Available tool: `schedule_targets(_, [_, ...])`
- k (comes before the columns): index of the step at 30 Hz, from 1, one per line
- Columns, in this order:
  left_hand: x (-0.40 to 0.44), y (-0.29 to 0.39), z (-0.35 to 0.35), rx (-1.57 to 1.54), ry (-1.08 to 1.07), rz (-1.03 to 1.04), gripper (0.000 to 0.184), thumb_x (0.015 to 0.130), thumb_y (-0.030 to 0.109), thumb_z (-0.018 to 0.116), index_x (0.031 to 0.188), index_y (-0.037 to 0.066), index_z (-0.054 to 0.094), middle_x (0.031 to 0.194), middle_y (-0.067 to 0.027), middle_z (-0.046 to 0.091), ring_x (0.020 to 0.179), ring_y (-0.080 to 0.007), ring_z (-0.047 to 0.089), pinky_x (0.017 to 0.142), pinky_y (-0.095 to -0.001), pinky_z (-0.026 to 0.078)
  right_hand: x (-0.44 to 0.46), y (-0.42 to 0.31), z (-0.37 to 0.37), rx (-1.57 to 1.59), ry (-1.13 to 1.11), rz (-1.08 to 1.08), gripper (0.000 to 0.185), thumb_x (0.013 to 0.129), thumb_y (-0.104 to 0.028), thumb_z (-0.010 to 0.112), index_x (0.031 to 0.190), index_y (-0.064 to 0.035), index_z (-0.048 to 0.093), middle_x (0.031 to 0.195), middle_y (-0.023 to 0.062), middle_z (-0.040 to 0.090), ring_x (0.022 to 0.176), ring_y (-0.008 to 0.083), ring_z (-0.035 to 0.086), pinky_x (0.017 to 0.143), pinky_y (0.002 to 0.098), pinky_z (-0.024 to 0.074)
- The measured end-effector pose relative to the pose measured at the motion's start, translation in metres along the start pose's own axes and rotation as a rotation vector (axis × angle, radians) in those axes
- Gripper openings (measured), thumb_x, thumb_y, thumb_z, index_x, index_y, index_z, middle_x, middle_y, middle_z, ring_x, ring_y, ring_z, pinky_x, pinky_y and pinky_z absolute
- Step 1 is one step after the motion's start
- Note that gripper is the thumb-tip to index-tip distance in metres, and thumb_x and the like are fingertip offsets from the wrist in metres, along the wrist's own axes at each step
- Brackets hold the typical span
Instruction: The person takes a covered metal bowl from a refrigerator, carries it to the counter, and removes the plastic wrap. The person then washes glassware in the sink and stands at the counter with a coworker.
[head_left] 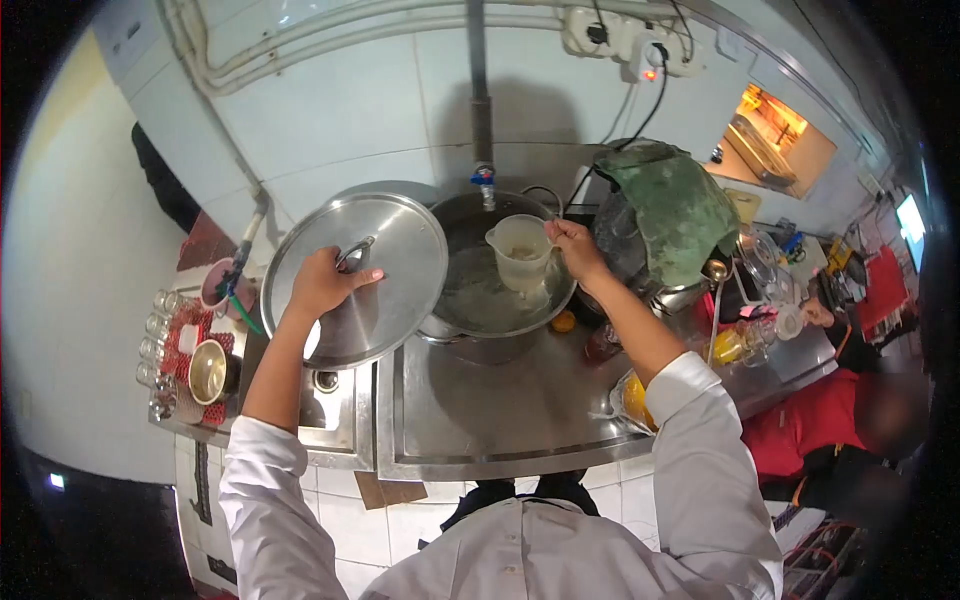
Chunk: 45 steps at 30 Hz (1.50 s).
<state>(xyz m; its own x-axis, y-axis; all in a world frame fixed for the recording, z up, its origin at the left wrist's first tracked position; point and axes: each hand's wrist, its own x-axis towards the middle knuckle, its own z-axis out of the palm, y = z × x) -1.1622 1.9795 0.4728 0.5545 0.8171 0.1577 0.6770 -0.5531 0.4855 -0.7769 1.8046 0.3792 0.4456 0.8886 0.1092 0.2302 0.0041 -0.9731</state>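
Note:
My left hand (322,285) grips the handle of a wide round metal lid (385,245), held at the left side of a large metal pot (455,325). In my right hand (577,250) is a translucent plastic measuring jug (518,268), held over the pot's opening. Something pale shows inside the jug, too unclear to name. Liquid with a dull surface fills part of the pot. Above the pot hangs a tap (484,180) with a blue lever. Part of the pot's left rim is hidden behind the lid.
A green cloth (675,210) drapes over a dark object right of the pot. Several glasses (158,340) and a metal bowl (210,372) stand at far left. A yellow-filled bag (635,400) lies on the steel counter (480,410). Another person in red (805,425) is at right.

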Motion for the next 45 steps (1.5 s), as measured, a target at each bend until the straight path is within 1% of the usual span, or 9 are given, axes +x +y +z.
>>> schedule_targets(4, [0.033, -0.005, 0.032, -0.023, -0.013, 0.092, 0.072, 0.057, 0.062, 0.084, 0.069, -0.003, 0.059, 0.066, -0.0171, 0.061, 0.062, -0.0284, 0.062, 0.059, -0.0397, 0.047, -0.039, -0.038, -0.004, 0.182, 0.183, -0.002, 0.03, 0.096, -0.03, 0.057, 0.094, -0.0002, 0.064, 0.084, 0.0009, 0.061, 0.081, 0.0123, 0.051, 0.078, 0.0303, 0.0422])
schedule_targets(6, [0.038, 0.018, 0.048, 0.04, 0.0, 0.087, 0.07, 0.059, 0.061, 0.084, 0.071, -0.004, 0.059, 0.066, -0.0173, 0.062, 0.061, -0.0281, 0.061, 0.058, -0.0412, 0.046, -0.056, -0.047, -0.02, 0.113, 0.121, -0.137, 0.035, 0.098, -0.035, 0.055, 0.094, -0.0015, 0.067, 0.087, -0.0013, 0.061, 0.082, 0.0107, 0.051, 0.079, 0.0286, 0.0416])
schedule_targets(7, [0.038, 0.033, 0.05, -0.028, -0.015, 0.169, 0.069, 0.06, 0.059, 0.085, 0.071, -0.004, 0.059, 0.065, -0.0173, 0.062, 0.06, -0.0277, 0.06, 0.056, -0.0424, 0.045, -0.068, -0.058, -0.027, 0.082, 0.16, -0.094, 0.034, 0.098, -0.033, 0.055, 0.094, -0.001, 0.066, 0.085, -0.0015, 0.06, 0.081, 0.0102, 0.049, 0.078, 0.028, 0.0411])
schedule_targets(12, [0.071, 0.044, 0.111, -0.16, -0.1, 0.209, 0.068, 0.06, 0.059, 0.085, 0.066, -0.003, 0.056, 0.059, -0.013, 0.055, 0.054, -0.0241, 0.051, 0.053, -0.0411, 0.043, -0.106, -0.066, -0.063, 0.094, 0.307, 0.032, 0.029, 0.1, -0.026, 0.054, 0.088, -0.001, 0.065, 0.081, -0.0028, 0.056, 0.079, 0.0073, 0.045, 0.075, 0.0252, 0.0393])
schedule_targets(16, [0.075, 0.082, 0.136, -0.025, -0.104, 0.252, 0.07, 0.059, 0.062, 0.084, 0.064, -0.002, 0.054, 0.06, -0.0151, 0.057, 0.055, -0.029, 0.055, 0.054, -0.0421, 0.044, -0.152, -0.073, -0.103, 0.188, 0.353, -0.007, 0.029, 0.1, -0.026, 0.054, 0.087, -0.0012, 0.064, 0.081, -0.004, 0.056, 0.079, 0.0064, 0.046, 0.075, 0.0248, 0.0393])
schedule_targets(23, [0.078, 0.117, 0.175, -0.007, -0.064, 0.291, 0.07, 0.059, 0.062, 0.084, 0.066, -0.001, 0.055, 0.061, -0.0172, 0.058, 0.056, -0.0322, 0.058, 0.055, -0.0436, 0.045, -0.237, -0.045, -0.189, 0.092, 0.516, 0.006, 0.031, 0.099, -0.028, 0.056, 0.078, -0.0059, 0.057, 0.075, -0.0068, 0.048, 0.076, 0.0046, 0.043, 0.072, 0.0219, 0.0362])
schedule_targets(30, [0.078, 0.127, 0.197, 0.059, -0.098, 0.247, 0.071, 0.059, 0.061, 0.084, 0.068, -0.003, 0.056, 0.062, -0.0178, 0.059, 0.056, -0.0324, 0.056, 0.056, -0.044, 0.045, -0.318, -0.012, -0.257, 0.051, 0.737, 0.054, 0.03, 0.101, -0.024, 0.053, 0.079, -0.0043, 0.059, 0.076, -0.0073, 0.049, 0.075, 0.0049, 0.042, 0.071, 0.0224, 0.036])
schedule_targets(35, [0.084, 0.113, 0.218, 0.064, -0.085, 0.21, 0.071, 0.06, 0.061, 0.084, 0.069, -0.004, 0.055, 0.063, -0.0176, 0.059, 0.057, -0.0319, 0.056, 0.055, -0.0437, 0.044, -0.365, 0.027, -0.299, -0.003, 0.937, 0.117, 0.033, 0.099, -0.029, 0.056, 0.081, -0.0025, 0.061, 0.077, -0.006, 0.052, 0.074, 0.0057, 0.044, 0.069, 0.0226, 0.038])
schedule_targets(45, [0.069, 0.129, 0.209, 0.02, -0.071, 0.192, 0.066, 0.067, 0.055, 0.082, 0.071, -0.004, 0.053, 0.062, -0.0175, 0.056, 0.055, -0.0307, 0.052, 0.055, -0.0434, 0.042, -0.392, 0.1, -0.353, -0.139, 1.143, 0.179, 0.037, 0.1, -0.03, 0.054, 0.075, -0.0026, 0.056, 0.071, -0.0048, 0.048, 0.07, 0.0078, 0.041, 0.065, 0.0249, 0.0374])
